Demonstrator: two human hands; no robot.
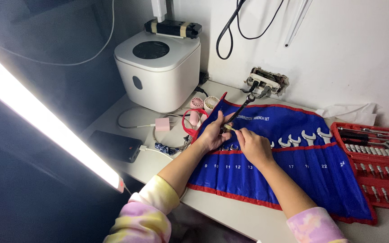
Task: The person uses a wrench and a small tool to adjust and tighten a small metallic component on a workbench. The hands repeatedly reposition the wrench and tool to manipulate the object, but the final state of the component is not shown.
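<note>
A blue fabric wrench roll (311, 166) with red trim lies open on the white table. Several silver combination wrenches (309, 136) stand in its pockets. My left hand (213, 134) grips a dark wrench (241, 110) that points up and away over the roll's top edge. My right hand (254, 145) meets it at the wrench's lower end, fingertips pinching a small pale object (229, 128) against the tool. Both hands rest over the left half of the roll.
A red socket set tray (374, 162) lies at the right. A white round-cornered appliance (158, 69) stands at the back left, a wall socket (266, 81) behind the roll. A black phone (115, 145), cables, small pink fans (203, 103) and a bright light bar (46, 121) fill the left.
</note>
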